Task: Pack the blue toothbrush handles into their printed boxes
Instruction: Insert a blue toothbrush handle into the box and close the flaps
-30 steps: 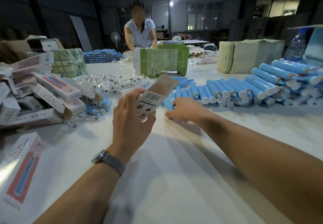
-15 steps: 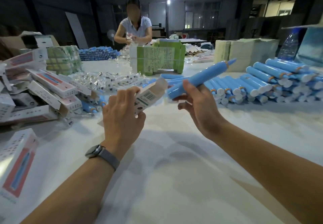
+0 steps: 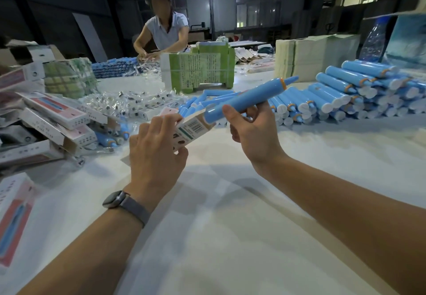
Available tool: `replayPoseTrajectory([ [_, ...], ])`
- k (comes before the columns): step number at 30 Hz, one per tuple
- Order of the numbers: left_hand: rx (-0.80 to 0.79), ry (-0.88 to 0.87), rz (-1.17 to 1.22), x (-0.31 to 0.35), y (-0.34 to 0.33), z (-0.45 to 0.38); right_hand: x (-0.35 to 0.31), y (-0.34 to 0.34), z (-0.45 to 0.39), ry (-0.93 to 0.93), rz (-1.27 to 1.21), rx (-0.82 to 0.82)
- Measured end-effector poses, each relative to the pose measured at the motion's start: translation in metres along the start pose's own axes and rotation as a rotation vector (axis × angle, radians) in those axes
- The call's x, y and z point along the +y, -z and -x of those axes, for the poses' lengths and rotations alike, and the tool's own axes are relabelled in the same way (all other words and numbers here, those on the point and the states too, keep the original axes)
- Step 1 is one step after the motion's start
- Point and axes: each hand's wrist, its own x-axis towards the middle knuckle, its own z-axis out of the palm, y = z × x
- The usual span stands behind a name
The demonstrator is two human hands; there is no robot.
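My left hand [image 3: 154,154] grips a small printed box [image 3: 191,130] with a barcode, its open end turned up and to the right. My right hand [image 3: 251,131] holds a blue toothbrush handle [image 3: 249,97] with an orange ring near its tip. The handle slants up to the right, and its blunt end sits at the mouth of the box. A large stack of blue handles [image 3: 341,92] lies on the white table [image 3: 230,225] to the right. Several printed boxes [image 3: 53,119] are piled at the left.
A green bundle of flat cartons [image 3: 200,69] stands behind my hands, with clear bagged small parts [image 3: 129,101] to its left. A pale stack of flat cartons [image 3: 311,55] is at the back right. Across the table a person [image 3: 163,32] works. One printed box [image 3: 13,216] lies at the near left edge.
My right hand picked a blue handle from the row, lifted it, and brought its blunt end to the mouth of the box. My left hand tilted the box toward it.
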Motion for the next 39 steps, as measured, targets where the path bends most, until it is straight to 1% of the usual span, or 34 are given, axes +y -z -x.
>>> replayPoseTrajectory([
  [3, -0.008, -0.007, -0.024, -0.001, 0.000, 0.000, 0.004, 0.002, 0.000, -0.076, 0.105, -0.089],
  [6, -0.007, 0.009, -0.013, -0.002, 0.002, 0.000, 0.003, 0.004, 0.000, -0.078, 0.058, -0.159],
  [13, -0.024, 0.016, -0.011, 0.003, 0.003, 0.001, 0.004, 0.002, 0.000, 0.014, 0.060, -0.025],
  [16, -0.011, 0.049, -0.018, 0.003, 0.005, 0.000, 0.008, 0.000, 0.003, -0.020, 0.018, -0.005],
  [19, -0.007, 0.057, -0.032, 0.004, 0.005, 0.000, 0.008, 0.001, 0.002, -0.107, -0.006, -0.036],
  [22, -0.017, 0.037, -0.025, 0.007, 0.005, 0.001, 0.006, 0.004, -0.001, -0.177, -0.023, -0.107],
  [25, -0.015, 0.008, -0.040, 0.011, 0.004, 0.002, 0.006, 0.001, 0.001, -0.178, 0.010, -0.170],
  [27, -0.005, 0.000, -0.054, 0.012, 0.004, 0.002, 0.004, -0.001, 0.001, -0.169, -0.029, -0.176],
  [29, -0.011, 0.009, -0.059, 0.013, 0.005, 0.002, 0.001, -0.001, -0.001, -0.165, -0.084, -0.128],
  [33, -0.031, 0.010, -0.077, 0.014, 0.005, 0.002, 0.001, 0.003, -0.005, -0.069, -0.042, 0.058],
  [37, -0.021, 0.034, -0.059, 0.014, 0.005, 0.001, 0.000, 0.003, -0.006, 0.037, -0.019, 0.084],
  [39, -0.013, 0.039, -0.052, 0.014, 0.005, 0.001, -0.001, 0.004, -0.006, 0.077, 0.031, 0.102],
])
